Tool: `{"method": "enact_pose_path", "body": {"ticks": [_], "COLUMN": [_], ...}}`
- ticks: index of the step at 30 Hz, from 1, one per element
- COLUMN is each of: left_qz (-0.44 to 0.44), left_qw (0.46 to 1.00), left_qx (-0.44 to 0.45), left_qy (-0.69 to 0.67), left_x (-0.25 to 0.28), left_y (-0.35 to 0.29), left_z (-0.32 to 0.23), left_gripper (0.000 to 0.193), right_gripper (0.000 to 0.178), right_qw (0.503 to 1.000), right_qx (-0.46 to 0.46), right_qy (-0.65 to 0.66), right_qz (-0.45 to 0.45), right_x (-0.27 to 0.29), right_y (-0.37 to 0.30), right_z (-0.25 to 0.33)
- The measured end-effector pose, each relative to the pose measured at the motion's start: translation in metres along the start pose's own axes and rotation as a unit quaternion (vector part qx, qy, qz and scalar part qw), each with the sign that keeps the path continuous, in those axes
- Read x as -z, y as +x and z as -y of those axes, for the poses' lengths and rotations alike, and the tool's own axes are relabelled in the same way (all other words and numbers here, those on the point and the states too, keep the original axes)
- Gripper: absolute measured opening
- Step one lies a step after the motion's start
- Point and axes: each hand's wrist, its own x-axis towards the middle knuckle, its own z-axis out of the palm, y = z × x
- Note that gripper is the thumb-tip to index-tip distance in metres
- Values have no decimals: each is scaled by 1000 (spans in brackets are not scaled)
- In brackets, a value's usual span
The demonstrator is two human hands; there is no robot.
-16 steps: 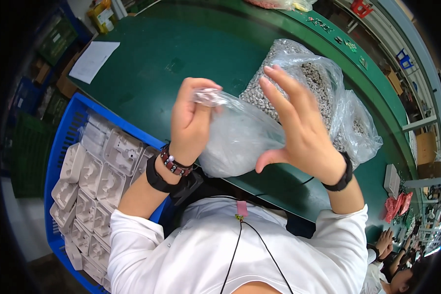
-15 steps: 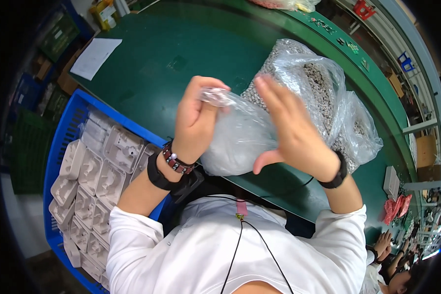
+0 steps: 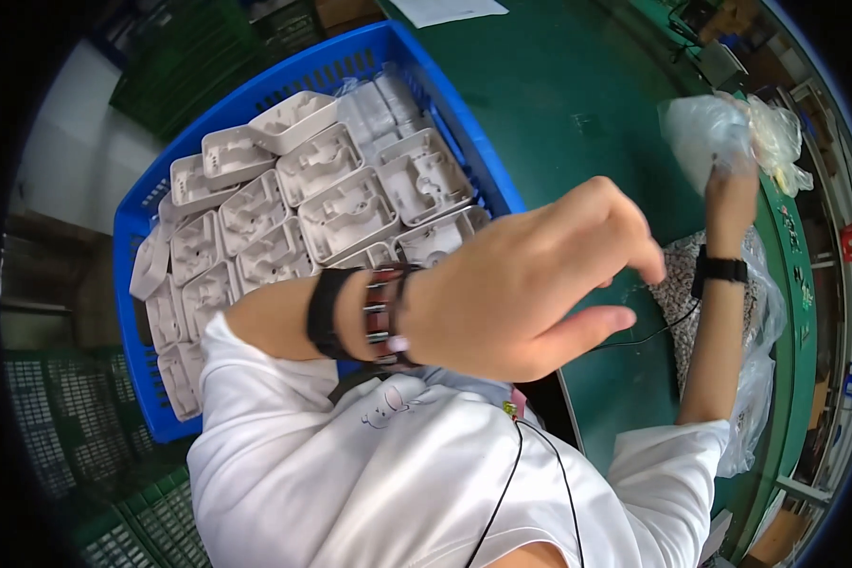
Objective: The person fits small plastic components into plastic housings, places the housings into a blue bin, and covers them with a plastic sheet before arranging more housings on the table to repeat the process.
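Observation:
My left hand point(image 3: 549, 279) hangs in front of the blue crate's right side, back of the hand up. Its fingers are bent and the thumb stands apart, with nothing between them. My right arm reaches far over the green table, and my right hand point(image 3: 732, 189) grips a clear plastic bag point(image 3: 705, 134). The bag is whitish and blurred, so its contents cannot be made out. Just beyond it lies another plastic bag point(image 3: 776, 142) with something yellowish in it. Under my right forearm is a large clear bag of small greyish parts point(image 3: 677, 303), partly hidden by the arm.
At my left stands a blue crate point(image 3: 488, 142) filled with pale grey plastic housings point(image 3: 346, 213) and some clear-wrapped pieces point(image 3: 379, 104). White paper point(image 3: 450, 9) lies on the green table point(image 3: 540, 95). Green crates point(image 3: 57, 417) are at the far left. A thin black cable point(image 3: 648, 338) crosses the table.
My view has turned left toward the crate. The right hand has taken the clear bag and carried it to the far right; my left hand has let go and moved toward the crate.

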Motion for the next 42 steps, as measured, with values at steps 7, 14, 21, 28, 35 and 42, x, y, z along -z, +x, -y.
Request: {"method": "enact_pose_path", "body": {"ticks": [7, 14, 21, 28, 35, 42], "left_qz": [6, 222, 308, 298, 247, 244], "left_qw": [915, 815, 765, 760, 789, 790], "left_qx": [185, 319, 320, 321, 272, 291], "left_qy": [357, 430, 467, 479, 492, 481], "left_x": [111, 106, 65, 61, 56, 57], "left_y": [-41, -102, -111, -108, -111, -118], "left_z": [-18, 57, 90, 87, 90, 90], "left_gripper": [17, 57, 75, 75, 48, 48], "right_gripper": [35, 27, 33, 38, 96, 21], "right_qw": [946, 942, 898, 937, 945, 981], "right_qx": [27, 67, 56, -12, -178, -79], "right_qy": [-86, 154, 250, 233, -94, -21], "right_qz": [310, 291, 358, 262, 259, 177], "right_x": [-24, 67, 149, 153, -61, -100], "right_y": [-26, -52, -107, -62, 52, 50], "right_z": [17, 113, 82, 19, -128, -68]}}
